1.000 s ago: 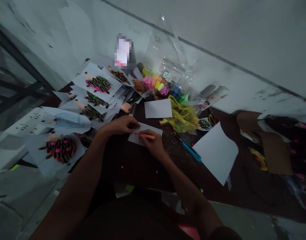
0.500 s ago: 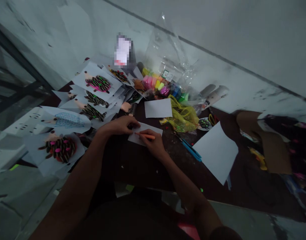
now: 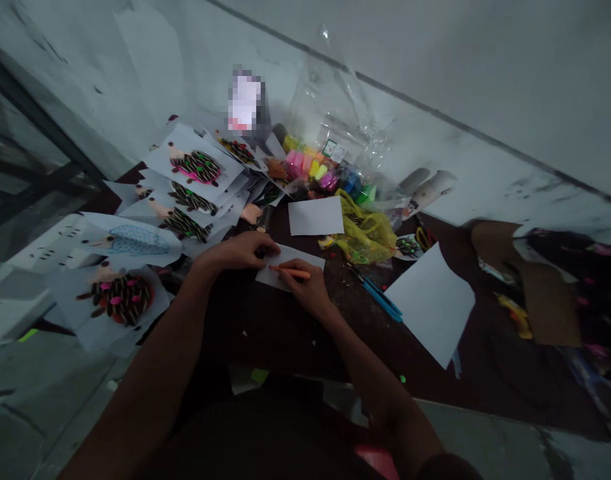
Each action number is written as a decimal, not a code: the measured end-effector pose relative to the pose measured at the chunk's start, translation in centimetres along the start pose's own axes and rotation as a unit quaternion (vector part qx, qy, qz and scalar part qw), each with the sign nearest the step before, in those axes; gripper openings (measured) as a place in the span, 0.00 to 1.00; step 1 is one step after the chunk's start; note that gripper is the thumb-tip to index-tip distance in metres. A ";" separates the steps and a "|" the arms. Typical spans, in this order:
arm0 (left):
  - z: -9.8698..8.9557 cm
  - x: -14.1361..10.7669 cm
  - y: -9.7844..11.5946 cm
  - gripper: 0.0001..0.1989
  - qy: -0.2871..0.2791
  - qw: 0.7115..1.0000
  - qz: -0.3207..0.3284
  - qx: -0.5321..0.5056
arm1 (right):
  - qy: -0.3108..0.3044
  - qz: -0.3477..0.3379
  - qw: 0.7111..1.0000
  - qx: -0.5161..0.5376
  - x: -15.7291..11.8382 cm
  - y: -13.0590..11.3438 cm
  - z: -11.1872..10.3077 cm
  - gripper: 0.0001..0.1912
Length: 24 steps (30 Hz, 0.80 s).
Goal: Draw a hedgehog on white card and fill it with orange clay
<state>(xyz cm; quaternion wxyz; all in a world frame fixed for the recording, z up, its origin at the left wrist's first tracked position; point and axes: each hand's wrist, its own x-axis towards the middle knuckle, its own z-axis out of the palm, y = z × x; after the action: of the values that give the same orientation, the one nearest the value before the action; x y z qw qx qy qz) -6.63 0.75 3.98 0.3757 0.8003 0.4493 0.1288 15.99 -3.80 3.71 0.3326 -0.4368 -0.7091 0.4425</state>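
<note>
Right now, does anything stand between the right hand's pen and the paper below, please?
Nothing visible does: the right hand holds the orange pen, its tip at the paper; the left hand lies to one side.

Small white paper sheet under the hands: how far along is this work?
Already done, apparently: the dark-spined animal pictures on white paper. In hand: the right hand holds an orange pen to the small sheet, the left hand on its edge; any marks are unclear. Perhaps left: the blank white rectangular card.
</note>
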 end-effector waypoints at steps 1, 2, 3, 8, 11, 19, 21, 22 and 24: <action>0.0 0.0 0.0 0.24 0.001 1.000 -0.001 0.000 | 0.001 0.001 1.000 0.001 0.0 0.0 0.0 0.09; 0.0 0.0 0.1 0.24 0.002 1.000 -0.001 -0.001 | 0.002 0.002 1.000 0.003 0.0 0.0 0.0 0.10; 0.0 0.0 0.1 0.24 0.003 1.000 -0.001 -0.001 | 0.003 0.004 1.000 0.006 0.0 0.0 0.0 0.10; 0.1 0.0 0.0 0.24 0.008 1.000 0.005 -0.001 | 0.006 0.002 1.000 -0.002 0.0 -0.1 0.1 0.10; 0.1 0.0 -0.2 0.24 0.009 1.000 0.007 -0.005 | 0.007 0.004 1.000 -0.008 -0.1 -0.1 0.0 0.10; 0.3 0.2 -0.5 0.25 0.007 1.000 0.008 -0.011 | 0.007 0.017 1.000 0.007 -0.3 0.1 -0.2 0.12; 0.2 0.2 -0.4 0.25 0.004 1.000 0.009 -0.010 | 0.006 0.018 1.000 0.010 -0.3 0.2 -0.2 0.12; 0.2 0.1 -0.4 0.25 0.004 1.000 0.008 -0.010 | 0.006 0.018 1.000 0.011 -0.4 0.1 -0.2 0.12; 0.2 0.1 -0.2 0.25 0.002 1.000 0.005 -0.014 | 0.008 0.017 1.000 0.013 -0.4 0.1 -0.3 0.12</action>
<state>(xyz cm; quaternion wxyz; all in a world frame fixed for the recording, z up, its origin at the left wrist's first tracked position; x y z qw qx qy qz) -6.64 0.81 3.68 0.3848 0.7971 0.4442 0.1389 16.45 -4.04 3.68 0.3363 -0.4475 -0.6933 0.4539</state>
